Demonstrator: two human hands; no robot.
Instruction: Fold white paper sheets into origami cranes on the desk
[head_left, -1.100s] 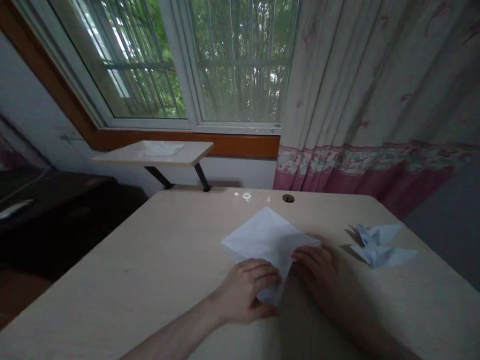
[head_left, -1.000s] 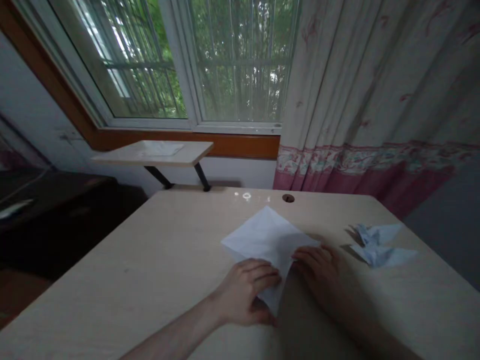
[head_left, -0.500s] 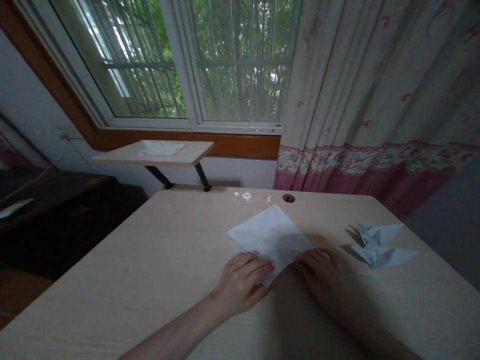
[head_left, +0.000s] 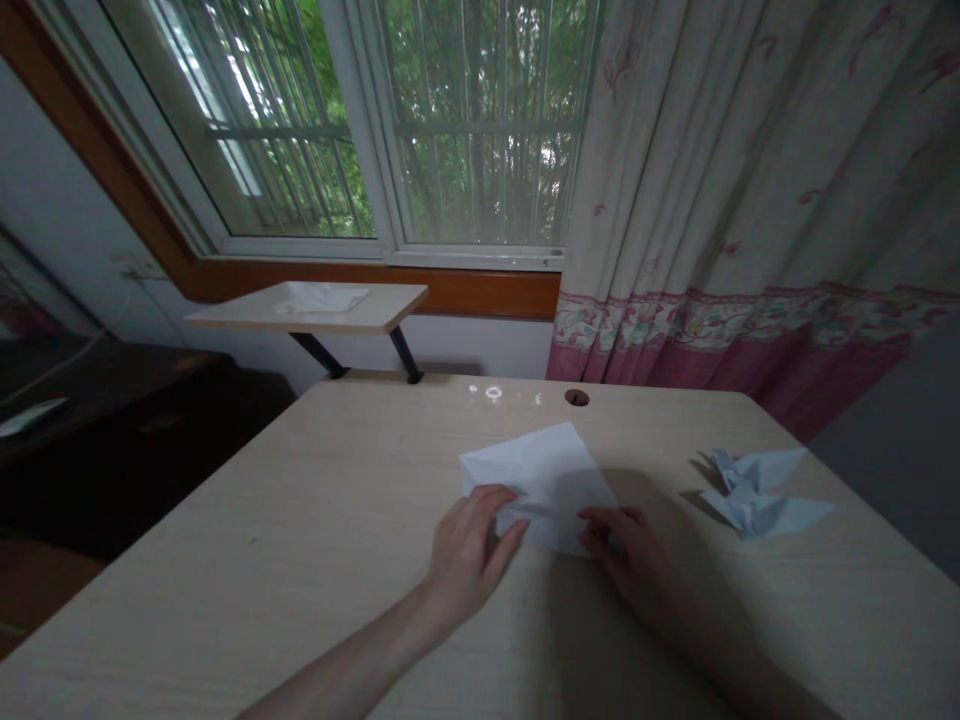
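Observation:
A folded white paper [head_left: 546,478] lies flat on the light wooden table [head_left: 315,530], near its middle. My left hand [head_left: 471,548] rests at the paper's near left corner, fingers stretched out and flat, their tips on the paper's edge. My right hand [head_left: 634,555] lies at the near right corner, fingers stretched forward with the tips pressing on the paper. Neither hand grips it; both press it to the table.
Two folded paper cranes [head_left: 757,485] sit on the table at the right. A cable hole [head_left: 576,397] is in the table's far edge. A small side table [head_left: 315,305] stands under the window; a curtain [head_left: 750,200] hangs at right; dark furniture [head_left: 90,420] at left.
The paper has been turned on the table and now lies more square to me. My left hand has gone from curled over the near corner to flat, and shifted to the left corner.

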